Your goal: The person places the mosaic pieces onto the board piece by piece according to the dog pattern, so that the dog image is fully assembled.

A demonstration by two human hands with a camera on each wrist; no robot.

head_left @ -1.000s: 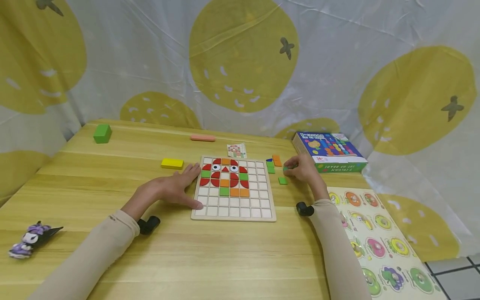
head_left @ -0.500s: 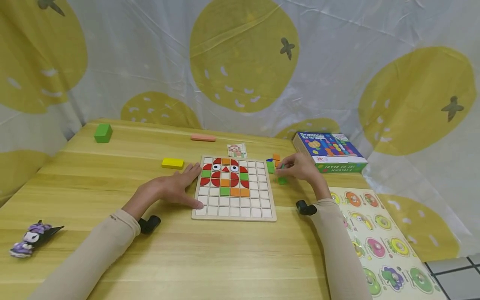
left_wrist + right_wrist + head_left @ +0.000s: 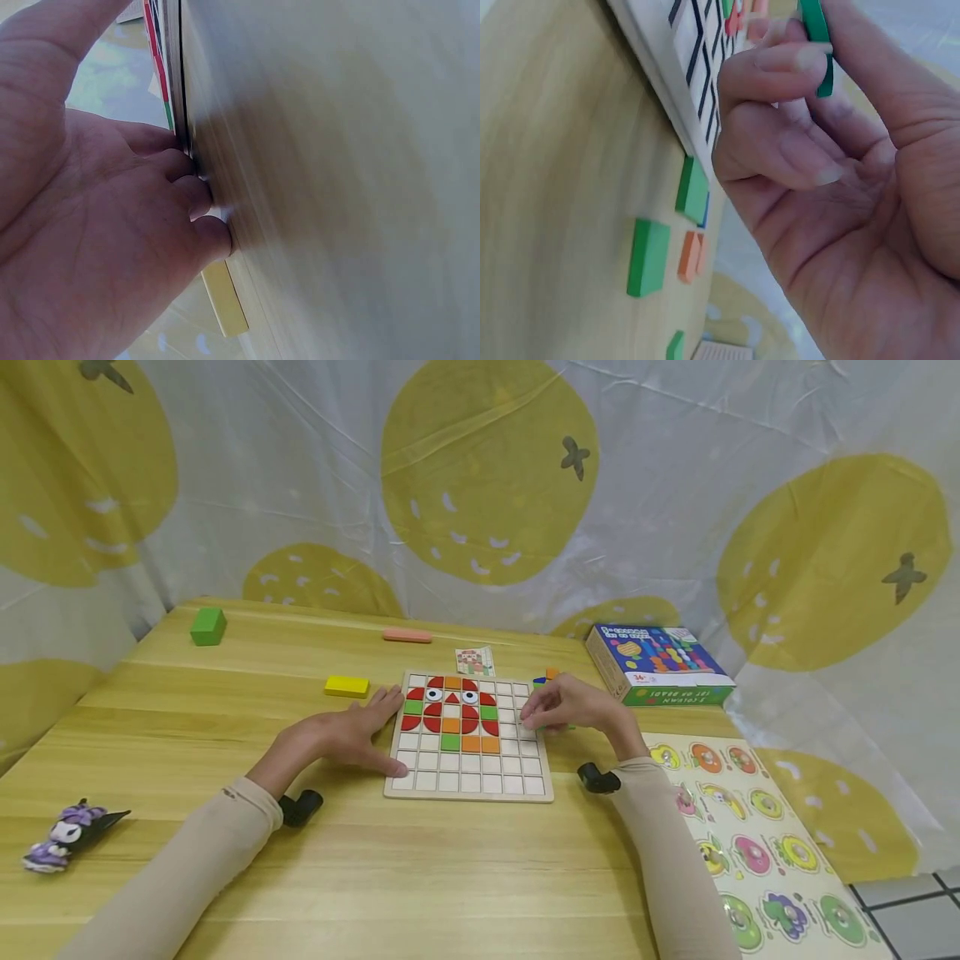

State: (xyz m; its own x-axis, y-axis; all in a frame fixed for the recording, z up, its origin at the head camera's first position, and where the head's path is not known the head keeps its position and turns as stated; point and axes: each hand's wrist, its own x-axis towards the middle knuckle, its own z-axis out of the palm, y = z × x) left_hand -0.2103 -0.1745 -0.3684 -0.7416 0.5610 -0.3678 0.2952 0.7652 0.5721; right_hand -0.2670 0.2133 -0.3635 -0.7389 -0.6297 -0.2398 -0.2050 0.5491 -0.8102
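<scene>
A wooden grid board [image 3: 468, 785] lies mid-table, part filled with red, orange and green tiles and two eye tiles that form a face. My left hand [image 3: 345, 735] rests at its left edge, fingers spread, with the thumb on the lower left corner. In the right wrist view, my right hand [image 3: 817, 165] pinches a thin green tile [image 3: 817, 45] between thumb and fingers. From the head view, that right hand [image 3: 566, 703] hovers over the board's right columns, and the tile is hidden there. Loose green tiles [image 3: 649, 257] and orange tiles [image 3: 690, 256] lie beside the board.
A small pattern card [image 3: 475, 661] is behind the board. Around it lie a yellow block [image 3: 347, 686], a pink stick [image 3: 407, 636] and a green block [image 3: 208, 627]. At the right are a puzzle box [image 3: 660, 664] and a fruit board [image 3: 750, 827]; a figurine [image 3: 71, 837] sits front left.
My right hand has moved left from the loose tiles to above the board's right side, carrying a green tile. The left hand has stayed at the board's edge.
</scene>
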